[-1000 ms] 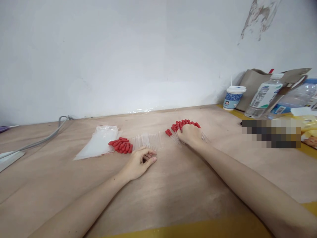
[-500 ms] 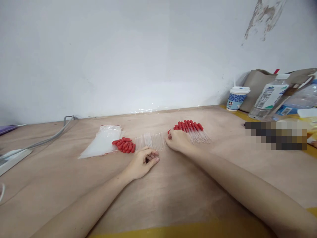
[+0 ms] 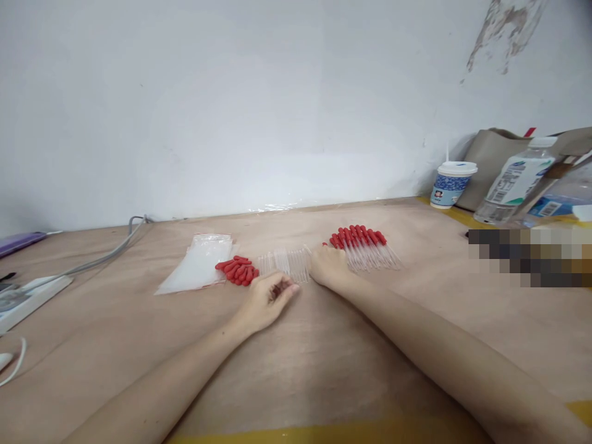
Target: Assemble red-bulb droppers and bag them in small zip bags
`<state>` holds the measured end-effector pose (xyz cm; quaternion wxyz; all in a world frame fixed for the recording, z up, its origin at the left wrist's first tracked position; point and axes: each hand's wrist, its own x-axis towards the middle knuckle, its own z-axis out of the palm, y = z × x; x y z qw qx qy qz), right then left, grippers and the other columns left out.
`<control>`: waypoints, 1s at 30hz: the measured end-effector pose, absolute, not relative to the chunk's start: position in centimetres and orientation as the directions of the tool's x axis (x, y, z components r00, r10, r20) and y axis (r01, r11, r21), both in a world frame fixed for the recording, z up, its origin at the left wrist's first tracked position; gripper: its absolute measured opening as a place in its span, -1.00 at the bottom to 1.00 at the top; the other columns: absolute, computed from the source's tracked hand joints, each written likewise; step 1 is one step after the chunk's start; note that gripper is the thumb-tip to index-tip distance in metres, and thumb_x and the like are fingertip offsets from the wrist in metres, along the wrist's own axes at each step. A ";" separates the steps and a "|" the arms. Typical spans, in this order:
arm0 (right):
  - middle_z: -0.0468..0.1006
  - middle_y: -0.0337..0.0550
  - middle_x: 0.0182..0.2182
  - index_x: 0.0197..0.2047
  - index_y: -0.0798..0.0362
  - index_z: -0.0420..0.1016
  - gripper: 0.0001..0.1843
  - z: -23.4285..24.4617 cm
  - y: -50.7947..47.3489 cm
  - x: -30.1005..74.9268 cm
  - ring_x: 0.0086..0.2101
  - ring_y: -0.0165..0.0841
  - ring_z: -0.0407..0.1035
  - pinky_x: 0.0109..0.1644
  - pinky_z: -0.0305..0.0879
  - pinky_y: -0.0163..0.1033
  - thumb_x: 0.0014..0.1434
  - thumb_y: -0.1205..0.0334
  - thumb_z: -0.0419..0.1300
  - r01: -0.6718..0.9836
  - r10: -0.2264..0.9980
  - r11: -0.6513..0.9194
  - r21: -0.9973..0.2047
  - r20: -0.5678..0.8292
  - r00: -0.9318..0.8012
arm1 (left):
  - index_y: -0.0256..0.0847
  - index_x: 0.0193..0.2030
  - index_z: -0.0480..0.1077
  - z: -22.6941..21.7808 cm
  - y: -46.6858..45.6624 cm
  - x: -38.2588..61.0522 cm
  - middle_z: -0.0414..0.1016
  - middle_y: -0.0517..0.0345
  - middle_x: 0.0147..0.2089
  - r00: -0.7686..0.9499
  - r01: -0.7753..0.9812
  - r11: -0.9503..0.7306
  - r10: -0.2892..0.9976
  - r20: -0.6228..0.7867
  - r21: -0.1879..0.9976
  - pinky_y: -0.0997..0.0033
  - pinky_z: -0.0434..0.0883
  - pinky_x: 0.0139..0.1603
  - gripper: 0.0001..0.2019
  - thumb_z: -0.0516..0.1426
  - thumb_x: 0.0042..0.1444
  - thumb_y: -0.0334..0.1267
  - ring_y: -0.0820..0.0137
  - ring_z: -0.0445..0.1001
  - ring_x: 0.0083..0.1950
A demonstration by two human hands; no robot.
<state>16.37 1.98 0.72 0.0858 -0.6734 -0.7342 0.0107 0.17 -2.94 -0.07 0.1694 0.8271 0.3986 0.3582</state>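
Note:
My left hand (image 3: pixel 269 300) rests low over the table, fingers loosely curled and thumb apart from the palm, with nothing visible in it. It lies at the near edge of a row of clear thin tubes (image 3: pixel 287 264). Just beyond its wrist side is a small pile of loose red rubber bulbs (image 3: pixel 238 271). My right hand (image 3: pixel 329 266) is closed at the right end of the tube row, its fingertips by the last tube; what they grip is hidden. Beside it on the right lie several droppers (image 3: pixel 367 246), each a clear tube with a red bulb, side by side.
A stack of clear zip bags (image 3: pixel 198 265) lies left of the bulbs. A power strip (image 3: pixel 34 302) and grey cable (image 3: pixel 108 250) are at far left. At right stand a paper cup (image 3: pixel 453 185), a plastic bottle (image 3: pixel 515 182) and a grey bag (image 3: pixel 481 160). The wall bounds the back.
The view has shifted slightly left, so things sit further right. The left fingers have curled closer to the thumb. My right hand has turned a little and drawn nearer to the tubes.

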 end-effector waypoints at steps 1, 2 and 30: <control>0.47 0.24 -0.25 -0.15 0.26 0.39 -0.71 0.6 1.6 16.6 -0.19 -0.12 0.37 -0.28 0.20 -0.18 0.14 0.35 -0.07 0.988 0.985 0.093 -0.123 0.159 -0.073 | -0.26 -0.49 0.31 0.5 -2.6 -0.3 0.31 0.22 -0.52 0.381 0.569 -0.626 0.775 0.504 0.533 0.54 0.23 -0.47 -0.80 0.06 0.08 -0.21 0.51 0.28 -0.49; 0.47 0.24 -0.27 -0.15 0.26 0.37 -0.71 0.4 1.2 17.0 -0.20 -0.13 0.37 -0.28 0.19 -0.17 0.15 0.34 -0.08 0.988 0.971 0.103 -0.112 0.229 -0.076 | -0.25 -0.53 0.26 1.2 -2.1 -1.0 0.26 0.25 -0.57 0.319 0.610 -0.607 0.777 0.543 0.509 0.55 0.20 -0.49 -0.76 0.05 0.08 -0.19 0.51 0.24 -0.52; 0.47 -0.05 -0.19 -0.03 0.06 0.30 -0.71 -3.7 -1.1 24.3 -0.18 -0.25 0.34 -0.16 0.23 -0.14 0.20 0.33 -0.09 0.757 0.648 0.623 -0.199 0.673 -0.357 | -0.25 -0.51 0.41 1.1 6.7 -15.1 0.45 0.14 -0.57 -0.163 0.863 0.089 0.981 0.106 0.497 0.47 0.23 -0.54 -0.73 0.09 -0.19 -0.07 0.33 0.39 -0.49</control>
